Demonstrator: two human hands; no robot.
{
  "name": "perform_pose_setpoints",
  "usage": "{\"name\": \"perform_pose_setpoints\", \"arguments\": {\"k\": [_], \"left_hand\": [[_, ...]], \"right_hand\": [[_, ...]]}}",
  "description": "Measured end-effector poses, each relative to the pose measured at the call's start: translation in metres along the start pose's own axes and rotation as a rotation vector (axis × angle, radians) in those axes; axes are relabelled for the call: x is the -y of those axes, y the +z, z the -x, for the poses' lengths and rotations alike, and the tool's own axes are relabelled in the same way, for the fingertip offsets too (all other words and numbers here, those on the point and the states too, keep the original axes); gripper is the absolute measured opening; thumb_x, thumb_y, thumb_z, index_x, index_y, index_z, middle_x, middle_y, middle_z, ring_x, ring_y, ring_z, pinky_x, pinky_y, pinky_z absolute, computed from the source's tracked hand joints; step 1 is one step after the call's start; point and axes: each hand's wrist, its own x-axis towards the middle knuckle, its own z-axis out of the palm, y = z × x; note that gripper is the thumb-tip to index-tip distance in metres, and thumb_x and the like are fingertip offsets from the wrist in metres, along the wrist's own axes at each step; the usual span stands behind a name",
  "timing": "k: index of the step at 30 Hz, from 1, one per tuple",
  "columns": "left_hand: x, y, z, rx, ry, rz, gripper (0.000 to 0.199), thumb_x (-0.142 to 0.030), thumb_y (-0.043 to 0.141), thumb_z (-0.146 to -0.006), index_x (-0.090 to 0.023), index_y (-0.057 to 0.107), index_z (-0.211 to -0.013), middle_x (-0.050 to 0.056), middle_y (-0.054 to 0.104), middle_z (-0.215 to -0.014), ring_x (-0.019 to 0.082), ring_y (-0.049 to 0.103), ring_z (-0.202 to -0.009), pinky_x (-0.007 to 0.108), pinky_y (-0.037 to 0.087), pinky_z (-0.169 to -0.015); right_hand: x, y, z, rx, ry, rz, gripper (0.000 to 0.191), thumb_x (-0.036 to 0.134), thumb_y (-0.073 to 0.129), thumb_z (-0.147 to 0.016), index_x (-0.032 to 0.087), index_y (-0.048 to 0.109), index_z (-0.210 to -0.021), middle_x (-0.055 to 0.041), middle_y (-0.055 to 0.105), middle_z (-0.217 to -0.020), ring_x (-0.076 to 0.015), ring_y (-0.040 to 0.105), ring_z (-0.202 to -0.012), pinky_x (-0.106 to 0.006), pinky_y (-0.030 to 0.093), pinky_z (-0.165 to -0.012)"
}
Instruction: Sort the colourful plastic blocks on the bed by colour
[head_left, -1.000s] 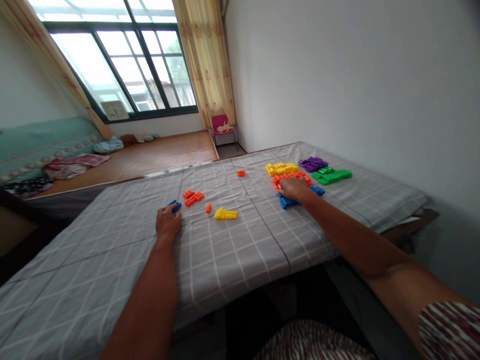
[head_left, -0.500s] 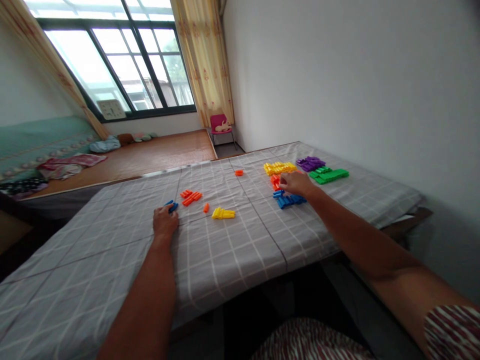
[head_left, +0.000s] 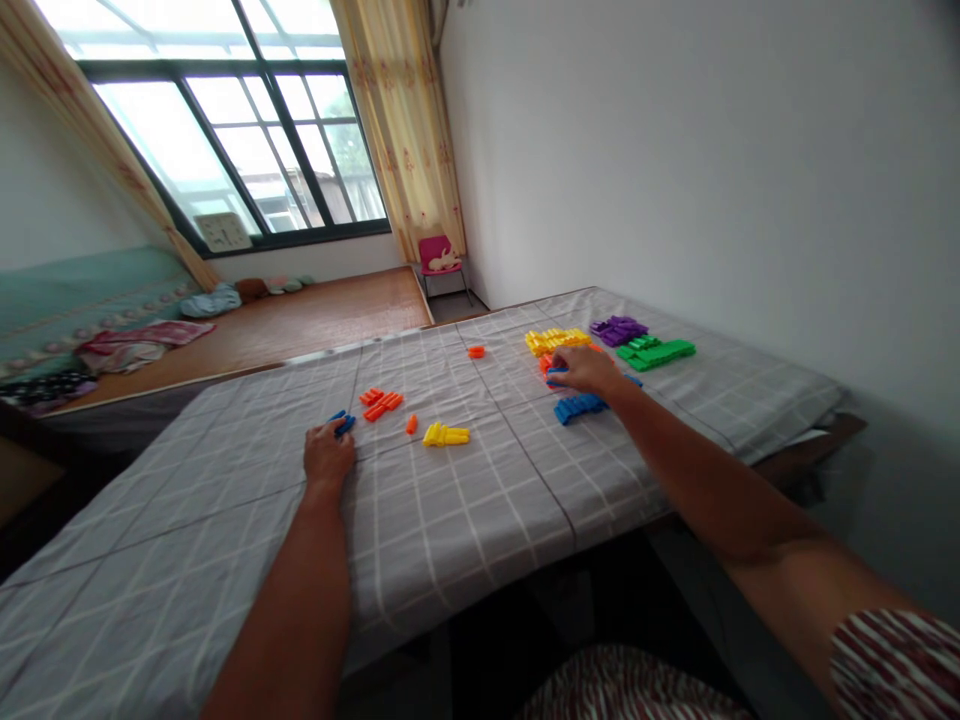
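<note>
My left hand (head_left: 328, 455) rests on the cloth at the left, its fingers curled onto a few small blue plastic pieces (head_left: 344, 424). Over the sorted groups on the right, my right hand (head_left: 589, 370) has its fingers closed on a blue plastic piece (head_left: 556, 376). Just below that hand lies a row of blue pieces (head_left: 579, 407). Orange pieces (head_left: 546, 364) show partly behind its fingers, and a yellow group (head_left: 556, 341) lies just beyond. Orange pieces (head_left: 382, 402) and yellow pieces (head_left: 445, 435) lie between my hands.
The table has a grey checked cloth (head_left: 480, 520). Purple pieces (head_left: 619, 329) and green pieces (head_left: 657, 354) lie at the right, near the wall. Single orange bits lie at the far middle (head_left: 476, 352) and near the yellow pieces (head_left: 412, 425). A pink chair (head_left: 439, 258) stands beyond.
My right hand now has a blue piece at its fingertips, lifted away from the blue row. My left hand stays by its blue pieces. The view has tilted slightly.
</note>
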Motion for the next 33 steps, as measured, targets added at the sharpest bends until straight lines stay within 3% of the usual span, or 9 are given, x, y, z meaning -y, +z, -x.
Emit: {"name": "perform_pose_setpoints", "arguments": {"k": [5, 13, 17, 19, 21, 23, 25, 27, 33], "left_hand": [[-0.002, -0.001, -0.002, 0.009, -0.009, -0.021, 0.04, -0.022, 0.05, -0.077, -0.013, 0.068, -0.112, 0.014, 0.066, -0.102, 0.028, 0.054, -0.108, 0.04, 0.044, -0.098], [0.001, -0.001, -0.001, -0.005, -0.021, 0.003, 0.036, -0.025, 0.056, -0.073, -0.016, 0.071, -0.104, 0.011, 0.064, -0.087, 0.029, 0.053, -0.107, 0.042, 0.045, -0.096], [-0.003, -0.005, -0.002, -0.106, -0.032, 0.166, 0.031, -0.029, 0.059, -0.072, -0.014, 0.071, -0.097, 0.012, 0.063, -0.091, 0.029, 0.053, -0.11, 0.043, 0.046, -0.096], [-0.013, -0.009, 0.0, -0.131, -0.039, 0.344, 0.032, -0.032, 0.059, -0.075, -0.013, 0.07, -0.098, 0.012, 0.064, -0.096, 0.026, 0.058, -0.102, 0.042, 0.048, -0.094], [-0.028, -0.013, 0.007, -0.052, -0.06, 0.597, 0.038, -0.039, 0.059, -0.078, -0.012, 0.068, -0.103, 0.01, 0.066, -0.093, 0.023, 0.063, -0.089, 0.042, 0.05, -0.089], [-0.044, -0.015, 0.015, 0.135, -0.07, 0.916, 0.047, -0.048, 0.061, -0.078, -0.011, 0.067, -0.106, 0.01, 0.069, -0.092, 0.021, 0.066, -0.084, 0.04, 0.053, -0.084], [-0.056, -0.014, 0.022, 0.319, -0.072, 1.087, 0.052, -0.052, 0.07, -0.072, -0.011, 0.068, -0.104, 0.011, 0.07, -0.095, 0.021, 0.067, -0.084, 0.038, 0.053, -0.083], [-0.063, -0.012, 0.028, 0.42, -0.08, 1.171, 0.052, -0.05, 0.076, -0.067, -0.012, 0.069, -0.102, 0.011, 0.071, -0.097, 0.021, 0.068, -0.087, 0.036, 0.052, -0.083], [-0.06, -0.017, 0.035, 0.604, -0.065, 1.364, 0.039, -0.038, 0.082, -0.066, -0.013, 0.069, -0.093, 0.01, 0.072, -0.098, 0.02, 0.068, -0.092, 0.034, 0.051, -0.089]], "right_hand": [[-0.021, -0.005, 0.027, -0.091, 0.116, 0.073, 0.039, 0.055, 0.05, -0.083, 0.021, 0.066, -0.096, -0.0079, 0.07, -0.093, -0.0239, 0.06, -0.093, -0.031, 0.038, -0.073], [-0.015, 0.012, 0.051, -0.162, 0.121, 0.174, 0.047, 0.062, 0.048, -0.085, 0.019, 0.065, -0.09, -0.013, 0.068, -0.094, -0.0282, 0.056, -0.101, -0.036, 0.036, -0.078], [-0.016, 0.004, 0.05, -0.308, 0.082, 0.038, 0.046, 0.059, 0.046, -0.088, 0.017, 0.065, -0.08, -0.0105, 0.067, -0.083, -0.0225, 0.059, -0.085, -0.031, 0.038, -0.07], [-0.01, 0.002, 0.048, -0.367, -0.019, -0.088, 0.04, 0.051, 0.046, -0.091, 0.017, 0.064, -0.08, -0.0086, 0.067, -0.081, -0.0197, 0.059, -0.08, -0.029, 0.039, -0.07], [0.006, 0.004, 0.045, -0.365, -0.16, -0.238, 0.033, 0.044, 0.048, -0.091, 0.017, 0.063, -0.082, -0.0064, 0.067, -0.081, -0.0171, 0.059, -0.076, -0.028, 0.04, -0.069], [0.03, 0.012, 0.04, -0.301, -0.293, -0.38, 0.026, 0.039, 0.051, -0.09, 0.017, 0.063, -0.086, -0.0044, 0.067, -0.081, -0.0149, 0.059, -0.071, -0.026, 0.042, -0.066], [0.062, 0.023, 0.034, -0.232, -0.408, -0.489, 0.02, 0.035, 0.053, -0.089, 0.018, 0.063, -0.091, -0.0038, 0.067, -0.086, -0.0132, 0.059, -0.069, -0.025, 0.044, -0.066], [0.098, 0.035, 0.027, -0.189, -0.522, -0.565, 0.019, 0.03, 0.055, -0.088, 0.018, 0.063, -0.1, -0.0051, 0.067, -0.097, -0.0123, 0.06, -0.07, -0.026, 0.047, -0.069], [0.191, 0.061, -0.002, -0.247, -0.765, -0.623, 0.051, 0.024, 0.068, -0.079, 0.02, 0.052, -0.127, -0.0123, 0.052, -0.128, -0.0214, 0.058, -0.104, -0.038, 0.05, -0.088]]}}
